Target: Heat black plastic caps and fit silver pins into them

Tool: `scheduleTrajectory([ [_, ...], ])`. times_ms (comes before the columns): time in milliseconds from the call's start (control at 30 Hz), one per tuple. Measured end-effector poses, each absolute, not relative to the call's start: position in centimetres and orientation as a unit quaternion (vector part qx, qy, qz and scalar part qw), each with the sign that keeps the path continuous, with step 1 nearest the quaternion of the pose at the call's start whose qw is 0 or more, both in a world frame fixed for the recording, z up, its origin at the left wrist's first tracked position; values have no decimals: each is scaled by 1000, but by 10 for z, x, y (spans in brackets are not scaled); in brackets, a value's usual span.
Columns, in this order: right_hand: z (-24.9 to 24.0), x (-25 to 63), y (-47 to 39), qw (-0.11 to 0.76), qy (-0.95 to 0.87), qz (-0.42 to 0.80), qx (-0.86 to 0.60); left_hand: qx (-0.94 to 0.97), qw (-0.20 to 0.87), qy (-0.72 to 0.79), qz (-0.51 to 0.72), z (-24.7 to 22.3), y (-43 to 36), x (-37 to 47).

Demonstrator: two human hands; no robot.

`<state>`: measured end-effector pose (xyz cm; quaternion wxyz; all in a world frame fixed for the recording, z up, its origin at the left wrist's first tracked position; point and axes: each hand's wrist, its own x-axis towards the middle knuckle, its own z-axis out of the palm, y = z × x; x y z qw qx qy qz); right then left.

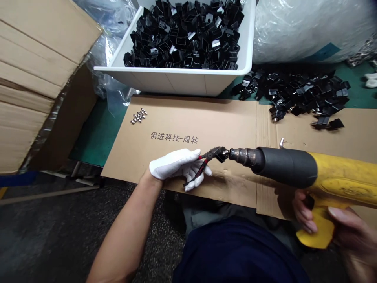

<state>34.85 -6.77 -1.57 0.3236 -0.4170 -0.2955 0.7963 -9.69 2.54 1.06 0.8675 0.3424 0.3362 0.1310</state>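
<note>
My left hand [182, 166], in a white glove, holds red-and-black pliers [202, 168] with its fingers round the handles. The plier jaws grip a small black part [221, 154] that has a metal piece on its right side. My bare right hand [330, 226] is wrapped round the handle of a yellow heat gun [344, 177]. The gun's dark metal nozzle [243, 155] points left, its tip right at the metal piece; whether they touch is hard to tell. Beneath them lies a flat cardboard sheet [226, 129] with printed characters.
A white bin [173, 80] full of black parts stands at the back. Loose black parts [306, 94] are heaped right of it. Small metal pieces [138, 116] lie on the cardboard's left. An open carton [38, 74] stands at the left, clear plastic bags [300, 29] at the back.
</note>
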Motion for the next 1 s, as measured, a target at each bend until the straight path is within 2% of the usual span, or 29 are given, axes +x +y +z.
scheduleTrajectory([
  [167, -17, 353, -67, 302, -295, 808, -411, 344, 866, 340, 125, 10, 25, -99],
  [700, -10, 349, -69, 318, -289, 787, -443, 361, 862, 334, 127, 12, 25, -98],
  [1000, -17, 352, -66, 299, -326, 801, -403, 363, 861, 335, 122, 12, 25, -98],
])
